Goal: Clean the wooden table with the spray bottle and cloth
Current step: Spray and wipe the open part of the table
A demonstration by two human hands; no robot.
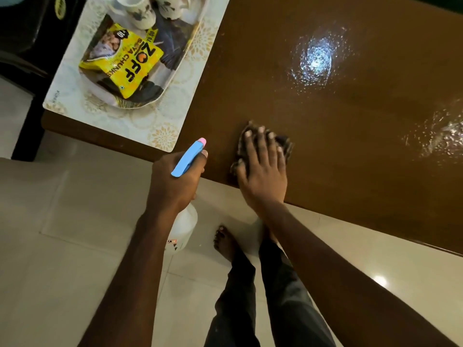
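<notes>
Pale floor tiles (75,246) run under a dark brown wooden table (350,151), whose near edge crosses the view on a slant from upper left to lower right.

The spray bottle (186,160) hangs just off that edge, over the floor. Its long axis runs from the white body low down by the wrist up to the blue head, and the pink nozzle tip points up and to the right, toward the tabletop. The left hand (172,186) grips the bottle at the neck, fingers curled round it, with one fingertip showing beside the blue head. The forearm reaches up from the bottom of the view.

Just right of it, the dark cloth (284,144) lies bunched on the table, close to the near edge. The right hand (263,171) presses flat on the cloth, palm down, fingers straight and a little spread, pointing away from the person. The thumb lies at the cloth's left side.

Two wet, glistening patches sit farther out on the wood, one (318,58) well beyond the cloth and one (441,136) at the right border.

At the table's left end a patterned placemat (160,126) carries a tray (165,88) with a yellow packet (125,66) and white cups (140,13). A bare foot (225,244) stands on the tiles below.
</notes>
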